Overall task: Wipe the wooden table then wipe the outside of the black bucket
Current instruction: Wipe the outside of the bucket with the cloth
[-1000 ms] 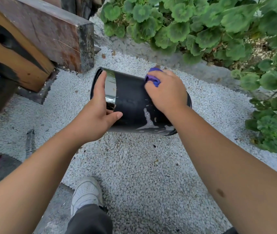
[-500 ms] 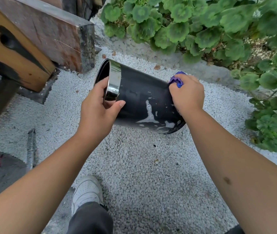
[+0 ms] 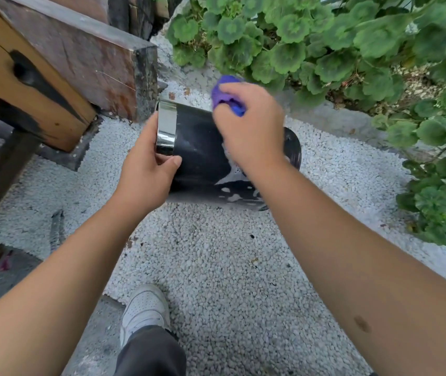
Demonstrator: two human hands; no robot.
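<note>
The black bucket [image 3: 202, 156] lies tipped sideways above white gravel [image 3: 230, 267], its inside hidden. Left hand [image 3: 145, 175] fingers clamp its shiny rim; right hand [image 3: 249, 128] fingers pinch a purple cloth [image 3: 225, 93] on its wall.

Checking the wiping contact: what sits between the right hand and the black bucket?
In the head view, a purple cloth is bunched under the right hand, against the upper side of the black bucket.
</note>
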